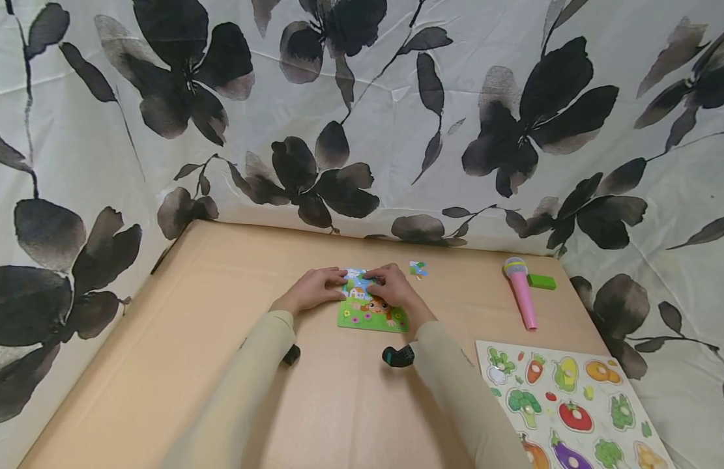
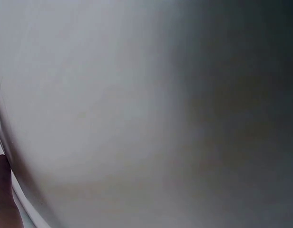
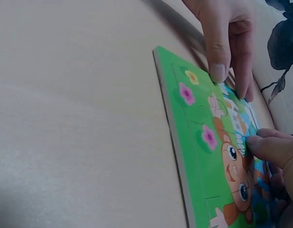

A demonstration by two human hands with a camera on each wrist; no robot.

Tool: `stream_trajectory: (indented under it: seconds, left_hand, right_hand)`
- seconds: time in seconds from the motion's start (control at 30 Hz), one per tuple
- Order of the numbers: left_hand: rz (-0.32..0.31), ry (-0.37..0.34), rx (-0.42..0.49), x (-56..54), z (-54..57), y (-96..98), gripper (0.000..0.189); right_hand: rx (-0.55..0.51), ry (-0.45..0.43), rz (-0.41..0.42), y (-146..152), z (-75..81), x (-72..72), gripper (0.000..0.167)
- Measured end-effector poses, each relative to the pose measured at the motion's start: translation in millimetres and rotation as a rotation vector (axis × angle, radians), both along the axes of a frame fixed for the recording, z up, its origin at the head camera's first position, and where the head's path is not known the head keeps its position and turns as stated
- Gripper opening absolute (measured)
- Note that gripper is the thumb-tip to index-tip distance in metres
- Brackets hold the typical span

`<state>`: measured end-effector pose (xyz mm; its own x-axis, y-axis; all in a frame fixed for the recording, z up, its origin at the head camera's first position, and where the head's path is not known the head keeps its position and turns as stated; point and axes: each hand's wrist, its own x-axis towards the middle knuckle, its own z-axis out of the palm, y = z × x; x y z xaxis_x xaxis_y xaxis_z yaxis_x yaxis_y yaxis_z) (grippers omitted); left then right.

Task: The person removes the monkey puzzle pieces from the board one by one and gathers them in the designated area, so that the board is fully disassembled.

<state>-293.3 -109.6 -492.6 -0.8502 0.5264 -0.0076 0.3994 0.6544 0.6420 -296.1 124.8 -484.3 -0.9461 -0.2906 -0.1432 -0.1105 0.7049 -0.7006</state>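
Note:
A small jigsaw puzzle (image 1: 367, 319) with a green border and a cartoon monkey lies flat on the table. My left hand (image 1: 316, 290) is at its left side, thumb and fingers extended against the edge. From the right, my right hand (image 1: 395, 290) reaches over the upper part, its thumb and curled fingers pinching at a puzzle piece mostly hidden by the hand. In the right wrist view the puzzle (image 3: 191, 123) shows its thick edge, with the left thumb on the border. A loose puzzle piece (image 1: 418, 270) lies just beyond the right hand.
A pink toy microphone (image 1: 521, 293) and a green block (image 1: 541, 281) lie at the back right. Nearer on the right is a vegetable picture board (image 1: 602, 391). Floral cloth (image 1: 397, 130) hangs behind the table. The left wrist view mostly shows a blurred pale surface.

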Motion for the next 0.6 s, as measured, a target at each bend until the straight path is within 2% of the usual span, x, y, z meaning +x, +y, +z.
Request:
stream_trajectory:
  seconds: [0.27,0.6]
  left_hand:
    - [-0.001,0.0,0.002,-0.2,1.0,0.0,0.046]
    - [-0.006,-0.002,0.012,1.4,3.8,0.4,0.046]
  right_hand:
    - [0.045,-0.022,0.031,-1.2,4.4,-3.4,0.027]
    - [0.027,-0.021,-0.018,-2.1,4.0,-3.7,0.022]
